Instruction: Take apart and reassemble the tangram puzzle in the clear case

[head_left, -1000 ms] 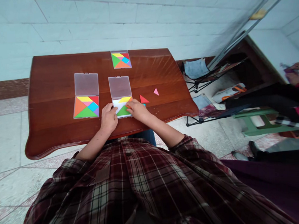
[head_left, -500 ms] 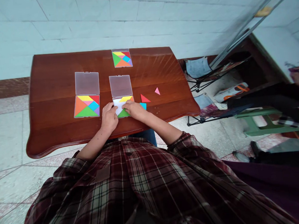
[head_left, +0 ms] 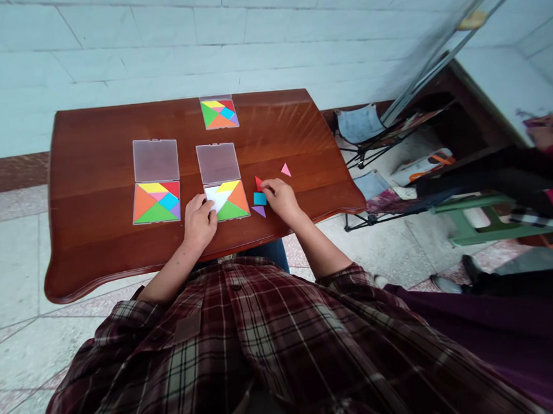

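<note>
In front of me lies an open tangram case (head_left: 234, 218) with yellow, orange and green pieces in it; the left part of its white base is bare. My left hand (head_left: 199, 222) grips the case's left edge, fingers curled and thumb near the corner. My right hand (head_left: 281, 199) is just right of the case, its fingers closed over the red triangle (head_left: 259, 182), whose right part they cover. Below those fingertips lie a blue square (head_left: 259, 198) and a purple triangle (head_left: 260, 211). A small pink triangle (head_left: 286, 169) sits farther right, apart from the hand.
A second open tangram case (head_left: 157, 222), filled with pieces, lies left on the wooden table (head_left: 90, 156). Another filled case (head_left: 220, 127) is at the back, by the tiled wall. Right of the table stand a folding chair (head_left: 359, 124) and a green stool (head_left: 474, 223); another person sits there.
My right hand has left the case and moved right to the red triangle, uncovering the orange and green pieces. My left hand stays on the case. The view has shifted slightly.
</note>
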`<state>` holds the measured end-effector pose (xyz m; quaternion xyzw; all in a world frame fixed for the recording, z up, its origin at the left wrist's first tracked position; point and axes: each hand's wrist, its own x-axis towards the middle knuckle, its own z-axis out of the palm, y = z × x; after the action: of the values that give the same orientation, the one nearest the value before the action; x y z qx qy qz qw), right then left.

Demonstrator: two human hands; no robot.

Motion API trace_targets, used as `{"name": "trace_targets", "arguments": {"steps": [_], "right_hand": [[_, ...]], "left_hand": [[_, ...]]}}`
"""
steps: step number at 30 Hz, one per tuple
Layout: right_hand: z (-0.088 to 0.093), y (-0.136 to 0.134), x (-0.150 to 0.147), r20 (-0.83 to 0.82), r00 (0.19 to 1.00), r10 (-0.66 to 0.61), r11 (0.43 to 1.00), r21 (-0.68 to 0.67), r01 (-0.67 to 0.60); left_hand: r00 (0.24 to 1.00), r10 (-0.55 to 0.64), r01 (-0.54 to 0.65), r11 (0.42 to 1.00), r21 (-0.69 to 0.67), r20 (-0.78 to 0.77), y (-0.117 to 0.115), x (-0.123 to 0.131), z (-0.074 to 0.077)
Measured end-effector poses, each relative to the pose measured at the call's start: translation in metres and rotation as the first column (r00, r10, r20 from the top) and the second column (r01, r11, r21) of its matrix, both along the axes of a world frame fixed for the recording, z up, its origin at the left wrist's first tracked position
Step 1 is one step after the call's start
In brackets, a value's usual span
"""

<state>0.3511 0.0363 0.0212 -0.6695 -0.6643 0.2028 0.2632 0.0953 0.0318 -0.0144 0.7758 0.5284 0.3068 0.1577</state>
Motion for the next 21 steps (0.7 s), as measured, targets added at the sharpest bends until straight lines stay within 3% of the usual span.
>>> {"name": "trace_targets", "arguments": {"steps": [2,5,11,21], "right_hand": [[-0.006,-0.004,0.015,0.01,0.996,-0.091,0.996,0.004,0.09],[-0.015,-0.013,0.026,-0.012,0.992,-0.128,0.992,-0.02,0.128],[-0.019,-0.033,0.012,-0.041,0.998,-0.049,0.995,-0.085,0.045],[-0.004,-0.041,-0.013,0.197,0.978,0.073,0.982,-0.187,-0.036]], "left_hand": [[1.0,0.0,0.0,1.0,0.0,-0.012,0.0,0.0,0.001],[1.0,-0.002,0.002,1.0,0.013,-0.031,0.001,-0.001,0.001],[1.0,-0.012,0.012,1.0,0.014,-0.028,0.001,-0.001,0.003],[0.999,-0.012,0.013,1.0,0.01,-0.034,0.001,-0.001,0.002]]}}
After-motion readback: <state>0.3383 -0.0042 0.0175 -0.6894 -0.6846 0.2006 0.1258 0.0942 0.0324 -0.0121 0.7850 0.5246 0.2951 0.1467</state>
